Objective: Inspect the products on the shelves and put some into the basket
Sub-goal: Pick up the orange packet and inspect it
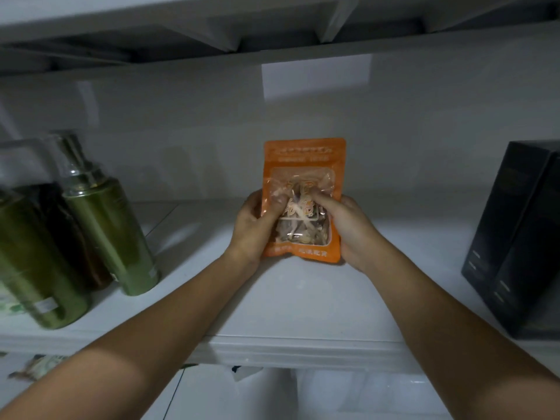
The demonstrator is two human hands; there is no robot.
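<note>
A shopper checks a packet at a white shelf [303,298], seen from a head-worn camera. At nine o'clock stand tall olive-green metal bottles with clear caps [106,225], a dark brown bottle [60,225] between them, blurred but upright. At the centre, the left hand [254,228] grips the left edge of a flat orange plastic pouch with a clear window [303,165], thumb curled over the front and pressing the film; the remaining fingers go behind the pouch and cannot be seen. The right hand [342,225] grips the right edge in the same way, thumb clamped on the window. The pouch is held upright, its lower edge at or just above the shelf; contact cannot be told. Dried, pale contents show through the window. At three o'clock sit two black rectangular cartons [515,237], side by side. No basket is in view.

The step in hand appears to be inspection. To do it well, the thumbs should slide outward off the window so the contents and print read clearly, with light pressure only, since dried pieces would likely crush. Tilting the face toward the light, which is dim here, would help.
</note>
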